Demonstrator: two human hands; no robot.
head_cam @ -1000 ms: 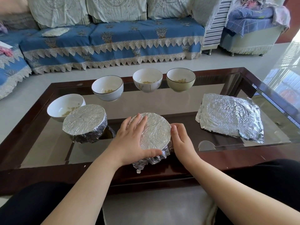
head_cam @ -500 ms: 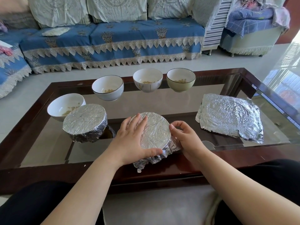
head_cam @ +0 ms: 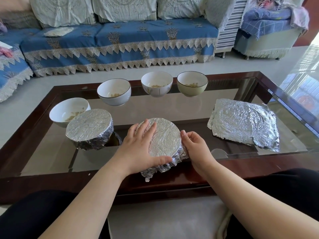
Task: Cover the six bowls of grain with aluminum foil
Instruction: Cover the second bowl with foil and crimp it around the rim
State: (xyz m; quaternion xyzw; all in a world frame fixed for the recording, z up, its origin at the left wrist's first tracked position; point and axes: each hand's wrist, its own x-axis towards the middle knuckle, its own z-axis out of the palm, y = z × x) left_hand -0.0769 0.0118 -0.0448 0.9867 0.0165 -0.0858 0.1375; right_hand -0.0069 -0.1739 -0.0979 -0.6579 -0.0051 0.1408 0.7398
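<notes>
I keep my left hand [head_cam: 138,150] flat on the foil-wrapped bowl [head_cam: 165,137] at the table's [head_cam: 51,178] near edge to steady it; my right hand [head_cam: 195,145] curls, seemingly crimping the foil's side.

Both forearms bare to the elbow, no sleeves in view; left hand [head_cam: 138,149] & right hand [head_cam: 196,148] w/o rings, watch or gloves; short plain nails; black trousers [head_cam: 34,216] on both legs
</notes>
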